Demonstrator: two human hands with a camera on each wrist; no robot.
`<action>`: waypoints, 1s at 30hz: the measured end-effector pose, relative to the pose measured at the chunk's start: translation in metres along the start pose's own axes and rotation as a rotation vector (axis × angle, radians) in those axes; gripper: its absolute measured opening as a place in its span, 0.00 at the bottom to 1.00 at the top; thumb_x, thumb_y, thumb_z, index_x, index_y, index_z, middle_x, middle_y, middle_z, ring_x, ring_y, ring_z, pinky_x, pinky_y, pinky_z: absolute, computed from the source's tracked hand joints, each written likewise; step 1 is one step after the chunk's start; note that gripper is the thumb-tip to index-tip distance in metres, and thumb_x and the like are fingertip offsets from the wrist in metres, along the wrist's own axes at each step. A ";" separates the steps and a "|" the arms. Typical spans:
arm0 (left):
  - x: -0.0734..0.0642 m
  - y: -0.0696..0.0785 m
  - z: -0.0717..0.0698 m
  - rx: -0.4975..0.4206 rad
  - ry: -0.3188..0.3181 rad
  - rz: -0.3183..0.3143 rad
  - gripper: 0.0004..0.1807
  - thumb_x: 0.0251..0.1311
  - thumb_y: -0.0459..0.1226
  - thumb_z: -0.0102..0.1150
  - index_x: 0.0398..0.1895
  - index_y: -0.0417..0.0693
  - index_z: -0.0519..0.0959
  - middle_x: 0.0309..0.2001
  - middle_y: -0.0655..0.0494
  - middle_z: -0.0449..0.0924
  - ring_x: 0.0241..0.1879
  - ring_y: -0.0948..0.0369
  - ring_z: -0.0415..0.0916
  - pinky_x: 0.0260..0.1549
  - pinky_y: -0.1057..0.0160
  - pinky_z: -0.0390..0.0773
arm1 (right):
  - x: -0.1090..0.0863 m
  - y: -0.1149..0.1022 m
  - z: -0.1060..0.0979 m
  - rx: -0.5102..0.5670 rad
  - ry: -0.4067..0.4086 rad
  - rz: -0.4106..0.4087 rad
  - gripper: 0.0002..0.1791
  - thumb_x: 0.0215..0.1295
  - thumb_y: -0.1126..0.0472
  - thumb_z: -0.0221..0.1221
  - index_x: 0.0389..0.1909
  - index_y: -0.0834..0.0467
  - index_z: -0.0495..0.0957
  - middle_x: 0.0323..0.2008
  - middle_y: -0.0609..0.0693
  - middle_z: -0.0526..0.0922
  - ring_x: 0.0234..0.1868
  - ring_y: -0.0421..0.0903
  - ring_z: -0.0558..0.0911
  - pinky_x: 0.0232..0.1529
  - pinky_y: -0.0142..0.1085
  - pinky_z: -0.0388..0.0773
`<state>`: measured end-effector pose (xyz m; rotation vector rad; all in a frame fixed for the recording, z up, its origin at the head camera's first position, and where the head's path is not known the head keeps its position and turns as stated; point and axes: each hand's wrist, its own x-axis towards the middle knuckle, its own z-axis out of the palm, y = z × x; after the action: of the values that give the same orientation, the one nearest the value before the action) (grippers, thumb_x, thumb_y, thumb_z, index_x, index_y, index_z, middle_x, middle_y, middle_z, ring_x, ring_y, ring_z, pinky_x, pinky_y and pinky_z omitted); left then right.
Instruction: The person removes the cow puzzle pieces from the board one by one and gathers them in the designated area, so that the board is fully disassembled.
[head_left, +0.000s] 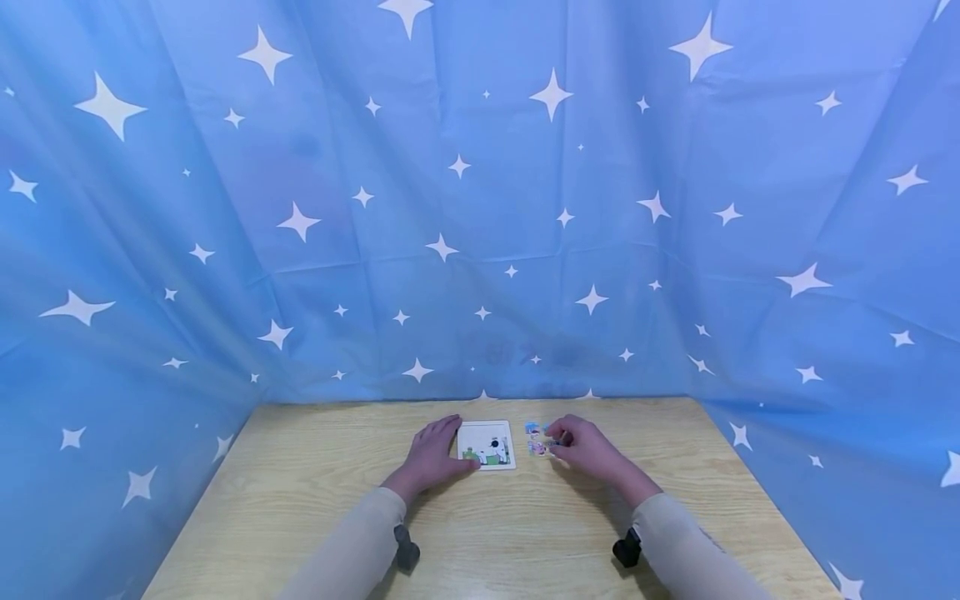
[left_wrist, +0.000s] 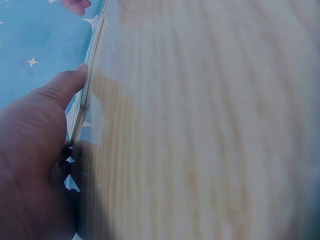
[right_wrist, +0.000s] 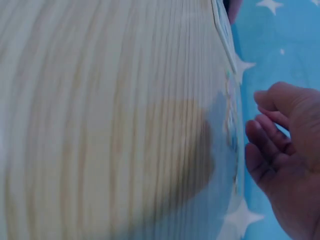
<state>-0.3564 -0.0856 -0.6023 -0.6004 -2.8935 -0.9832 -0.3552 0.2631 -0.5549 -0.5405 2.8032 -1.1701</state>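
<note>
A white-rimmed picture puzzle board (head_left: pixel 483 468) lies flat toward the back of the table, with a black-and-white cow on green in its lower part. My left hand (head_left: pixel 435 454) holds it at the left side, thumb along the near edge and fingers by the far left corner. In the left wrist view the thumb (left_wrist: pixel 70 85) presses the board's edge. Right of the board lie several small colourful puzzle pieces (head_left: pixel 537 448). Over them hovers my right hand (head_left: pixel 588 450), fingers loosely bent, with nothing seen between them in the right wrist view.
The wooden table (head_left: pixel 517 542) reaches back to a blue curtain (head_left: pixel 480 200) with white stars, which also hangs along both sides. A black wrist camera (head_left: pixel 406 550) sits on the left sleeve and another (head_left: pixel 627 550) on the right.
</note>
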 end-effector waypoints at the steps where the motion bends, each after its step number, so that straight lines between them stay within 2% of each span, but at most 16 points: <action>1: 0.001 -0.002 0.001 0.006 0.000 0.000 0.55 0.66 0.63 0.71 0.86 0.40 0.64 0.84 0.43 0.63 0.83 0.39 0.57 0.81 0.34 0.54 | 0.001 -0.004 0.003 -0.001 0.006 -0.002 0.11 0.73 0.67 0.71 0.53 0.60 0.88 0.44 0.49 0.83 0.43 0.45 0.80 0.41 0.36 0.83; 6: 0.000 0.004 -0.005 -0.016 -0.025 -0.025 0.56 0.64 0.61 0.74 0.86 0.40 0.64 0.85 0.43 0.62 0.84 0.38 0.56 0.82 0.33 0.52 | 0.008 -0.024 0.016 -0.010 0.008 -0.026 0.10 0.73 0.67 0.71 0.53 0.62 0.87 0.45 0.50 0.83 0.42 0.45 0.80 0.40 0.36 0.82; 10: -0.001 0.009 -0.007 -0.016 -0.042 -0.043 0.56 0.65 0.61 0.74 0.86 0.40 0.63 0.86 0.44 0.61 0.85 0.40 0.55 0.82 0.35 0.52 | 0.015 -0.036 0.027 -0.044 -0.006 -0.054 0.13 0.73 0.67 0.71 0.55 0.63 0.87 0.48 0.53 0.83 0.44 0.44 0.81 0.45 0.38 0.84; 13: -0.002 0.010 -0.008 -0.011 -0.041 -0.046 0.55 0.65 0.61 0.73 0.86 0.41 0.64 0.86 0.45 0.61 0.85 0.40 0.55 0.82 0.35 0.53 | 0.020 -0.043 0.034 -0.057 -0.041 -0.066 0.16 0.74 0.66 0.71 0.59 0.62 0.86 0.51 0.53 0.81 0.45 0.44 0.81 0.47 0.40 0.84; 17: -0.002 0.010 -0.007 -0.007 -0.041 -0.047 0.55 0.66 0.61 0.73 0.86 0.41 0.64 0.86 0.45 0.61 0.85 0.40 0.55 0.82 0.34 0.52 | 0.026 -0.049 0.042 -0.057 -0.095 -0.085 0.19 0.75 0.65 0.70 0.63 0.63 0.84 0.53 0.54 0.80 0.45 0.44 0.80 0.45 0.40 0.84; 26: -0.001 0.008 -0.008 -0.004 -0.048 -0.041 0.55 0.67 0.61 0.72 0.87 0.42 0.63 0.86 0.45 0.61 0.85 0.40 0.55 0.82 0.33 0.52 | 0.033 -0.062 0.050 -0.149 -0.171 -0.169 0.25 0.77 0.63 0.69 0.70 0.64 0.80 0.54 0.56 0.80 0.41 0.43 0.79 0.43 0.41 0.83; 30: -0.001 0.007 -0.007 -0.005 -0.048 -0.039 0.55 0.66 0.62 0.72 0.87 0.41 0.63 0.86 0.45 0.61 0.85 0.40 0.55 0.82 0.33 0.52 | 0.034 -0.068 0.051 -0.167 -0.191 -0.161 0.25 0.78 0.63 0.68 0.72 0.64 0.79 0.54 0.57 0.79 0.41 0.43 0.78 0.42 0.42 0.82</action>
<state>-0.3534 -0.0851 -0.5929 -0.5784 -2.9563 -0.9942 -0.3577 0.1728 -0.5409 -0.8554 2.7476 -0.8582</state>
